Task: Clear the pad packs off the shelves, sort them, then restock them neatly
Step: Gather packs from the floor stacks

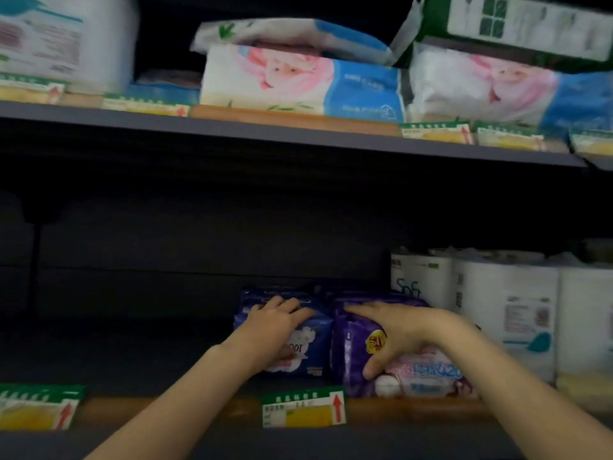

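1. Head view, lower shelf: two pad packs sat side by side, touching, right of centre near the front edge. The blue pack was on the left, the purple pack on the right, and more dark blue packs looked stacked behind them (too dim to count).
2. Left hand: lay on top of the blue pack, fingers curled over its upper back edge. It read as a grip, not just a touch.
3. Right hand: spread wide across the purple pack, fingers flat along the top, thumb down on the front face. That was a loose clamp between thumb and fingers, not a closed fist.
4. Neighbours: white paper rolls stood just right of the purple pack, touching or nearly so. A price tag was clipped to the shelf lip below the packs. The upper shelf held tissue packs.
5. Handling, my judgement: the packs should be light, soft and compressible, with a slick film wrap. A pinch on a corner would probably slip or crumple, so a better hold is across the top with the thumb on the front, or one palm on each end.
6. Risk: dragging the purple pack out could nudge the rolls.
7. Stage: either clearing or restocking; this frame alone couldn't settle it.
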Tool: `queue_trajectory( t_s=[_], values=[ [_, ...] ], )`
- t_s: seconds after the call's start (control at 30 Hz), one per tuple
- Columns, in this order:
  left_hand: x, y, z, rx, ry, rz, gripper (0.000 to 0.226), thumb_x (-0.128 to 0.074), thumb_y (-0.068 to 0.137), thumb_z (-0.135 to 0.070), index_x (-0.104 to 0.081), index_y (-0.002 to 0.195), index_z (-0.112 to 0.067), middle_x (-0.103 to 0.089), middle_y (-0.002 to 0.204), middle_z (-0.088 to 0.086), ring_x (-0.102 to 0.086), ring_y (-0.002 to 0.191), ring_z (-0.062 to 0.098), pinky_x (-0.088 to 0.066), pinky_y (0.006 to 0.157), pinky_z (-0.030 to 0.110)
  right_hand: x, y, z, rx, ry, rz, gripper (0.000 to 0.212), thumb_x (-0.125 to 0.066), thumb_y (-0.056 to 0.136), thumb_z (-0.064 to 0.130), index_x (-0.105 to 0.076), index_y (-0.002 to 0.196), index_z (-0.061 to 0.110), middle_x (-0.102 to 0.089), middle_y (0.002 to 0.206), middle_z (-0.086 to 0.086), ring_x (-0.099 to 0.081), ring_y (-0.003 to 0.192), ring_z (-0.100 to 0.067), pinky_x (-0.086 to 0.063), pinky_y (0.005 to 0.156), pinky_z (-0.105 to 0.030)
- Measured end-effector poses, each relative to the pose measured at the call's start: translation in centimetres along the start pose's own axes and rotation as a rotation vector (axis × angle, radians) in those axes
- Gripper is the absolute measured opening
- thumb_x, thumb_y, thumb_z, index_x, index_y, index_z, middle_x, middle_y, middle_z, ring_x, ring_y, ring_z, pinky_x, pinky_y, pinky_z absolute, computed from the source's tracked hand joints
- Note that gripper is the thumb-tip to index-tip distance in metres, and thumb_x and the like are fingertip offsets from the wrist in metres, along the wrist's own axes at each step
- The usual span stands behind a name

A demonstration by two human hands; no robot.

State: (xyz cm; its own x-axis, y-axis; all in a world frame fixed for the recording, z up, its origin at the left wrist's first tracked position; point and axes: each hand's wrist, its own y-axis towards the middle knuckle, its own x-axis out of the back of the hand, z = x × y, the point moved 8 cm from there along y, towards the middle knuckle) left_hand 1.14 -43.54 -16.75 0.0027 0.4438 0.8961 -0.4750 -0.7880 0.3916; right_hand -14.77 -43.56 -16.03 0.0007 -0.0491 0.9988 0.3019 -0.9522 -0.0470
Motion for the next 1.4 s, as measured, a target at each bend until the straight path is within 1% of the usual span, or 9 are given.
queue_trajectory(
  t_s=[0.17,0.33,0.57,0.7,0.8,0.97,1.13,1.27,1.4],
  values=[
    [0.9,-1.2,0.8,-0.091,-0.202,-0.041,0.053,-0.057,0.092,-0.028,-0.033,0.138,-0.036,-0.036,0.14,-0.012,-0.031,0.128,0.007,-0.024,0.105,0.02,0.1,-0.3,0.4,0.0,0.024,-0.016,0.109,-0.078,0.069,0.045,-0.002,0.148,0.044,-0.004,0.159,0.006,-0.011,0.145,-0.025,-0.019,0.115,-0.042],
    [-0.4,0.2,1.0,0.061,-0.082,0.049,0.052,-0.052,0.093,-0.024,-0.03,0.138,-0.036,-0.031,0.144,-0.011,-0.025,0.135,0.015,-0.012,0.116,0.049,0.2,-0.6,0.5,-0.002,0.036,-0.025,0.108,-0.077,0.071,0.043,-0.002,0.148,0.043,-0.003,0.159,0.006,-0.008,0.145,-0.025,-0.018,0.114,-0.044],
    [-0.1,-0.2,-0.5,0.166,0.052,0.045,0.064,-0.054,0.09,-0.011,-0.024,0.143,-0.031,-0.029,0.148,-0.003,-0.026,0.136,0.021,-0.013,0.114,0.052,0.0,-0.7,1.1,0.001,0.053,-0.035,0.108,-0.078,0.071,0.041,-0.005,0.15,0.036,-0.008,0.158,0.001,-0.015,0.144,-0.025,-0.022,0.113,-0.039],
    [4.0,-5.2,-2.4,0.199,-0.099,-0.46,0.046,-0.047,0.08,-0.012,-0.05,0.125,-0.02,-0.052,0.125,0.002,-0.046,0.116,0.024,-0.029,0.1,0.038,0.2,-1.8,1.7,0.02,0.006,-0.158,0.102,-0.079,0.068,0.046,-0.02,0.149,0.027,-0.027,0.153,-0.004,-0.03,0.137,-0.025,-0.026,0.111,-0.032],
    [3.9,-13.8,-5.9,0.131,-0.279,-0.779,0.033,-0.043,0.073,-0.014,-0.06,0.101,-0.011,-0.059,0.1,0.007,-0.045,0.093,0.02,-0.029,0.079,0.031,0.7,-5.0,3.6,0.174,-0.08,-0.482,0.087,-0.065,0.064,0.065,-0.048,0.135,0.018,-0.051,0.134,-0.014,-0.045,0.123,-0.033,-0.035,0.104,-0.046],
    [-9.3,-25.0,-10.6,0.207,-0.365,-0.313,0.032,-0.043,0.07,-0.014,-0.051,0.102,-0.018,-0.059,0.099,0.01,-0.047,0.093,0.024,-0.03,0.076,0.034,-9.7,-13.5,9.4,0.611,0.062,-0.779,0.041,-0.054,0.083,0.037,-0.063,0.101,0.001,-0.063,0.098,-0.023,-0.056,0.095,-0.039,-0.038,0.082,-0.043],
    [-23.3,-35.6,-14.7,0.143,-0.236,0.399,0.041,-0.049,0.067,-0.015,-0.061,0.106,-0.011,-0.06,0.106,0.014,-0.059,0.094,0.036,-0.043,0.08,0.044,-34.8,-15.3,14.0,0.547,0.29,0.034,0.038,-0.067,0.082,0.033,-0.064,0.108,0.006,-0.063,0.108,-0.018,-0.058,0.103,-0.035,-0.044,0.088,-0.04],
    [-27.8,-42.1,-16.5,0.12,-0.174,0.681,0.042,-0.051,0.083,-0.01,-0.05,0.125,-0.016,-0.045,0.132,0.007,-0.043,0.122,0.03,-0.031,0.097,0.045,-52.3,-22.2,15.6,0.417,0.158,0.653,0.055,-0.063,0.086,0.041,-0.049,0.13,0.011,-0.049,0.132,-0.012,-0.045,0.12,-0.027,-0.038,0.098,-0.036],
    [-29.6,-44.9,-16.1,0.129,-0.096,0.803,0.045,-0.044,0.091,-0.015,-0.036,0.136,-0.019,-0.031,0.143,0.004,-0.029,0.131,0.024,-0.022,0.104,0.04,-63.3,-27.8,17.0,0.324,-0.003,0.903,0.075,-0.071,0.077,0.047,-0.041,0.133,0.008,-0.046,0.134,-0.015,-0.042,0.123,-0.035,-0.029,0.105,-0.047]
  ],
)
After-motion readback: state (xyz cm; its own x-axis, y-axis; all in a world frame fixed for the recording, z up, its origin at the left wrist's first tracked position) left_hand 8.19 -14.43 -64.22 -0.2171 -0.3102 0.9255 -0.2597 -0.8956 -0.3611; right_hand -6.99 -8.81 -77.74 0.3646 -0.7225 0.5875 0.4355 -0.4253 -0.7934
